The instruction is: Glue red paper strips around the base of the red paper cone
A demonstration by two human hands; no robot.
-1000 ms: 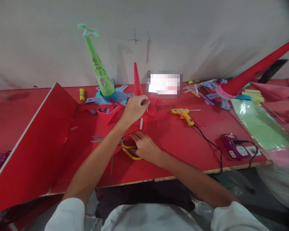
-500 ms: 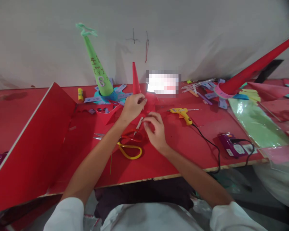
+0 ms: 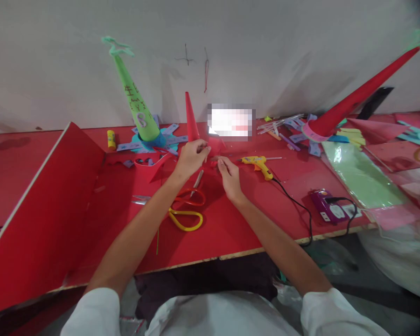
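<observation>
My left hand [image 3: 192, 157] is closed in a pinch just in front of a narrow red cone [image 3: 192, 116]; what its fingertips hold is too small to make out. My right hand [image 3: 230, 176] pinches too, by a small red bit [image 3: 213, 164] between the two hands; its grip on it is unclear. Below the hands lies a pale, thin tool [image 3: 197, 181], its kind unclear. Scissors with one red and one yellow loop [image 3: 189, 220] lie partly under my left forearm. A yellow glue gun [image 3: 261, 164] rests right of my right hand.
A green cone hat [image 3: 136, 100] stands back left, beside a glue stick [image 3: 111, 140]. A red cone hat [image 3: 364, 93] leans at right. A red board [image 3: 45, 205] rises at left. The glue gun's cord passes a purple box [image 3: 327, 205]. A blurred bright screen [image 3: 231, 122] is at the back.
My right hand has moved a little away from me and to the right, its fingers drawing from spread into a pinch. My left hand stays by the red cone. The view has shifted slightly right.
</observation>
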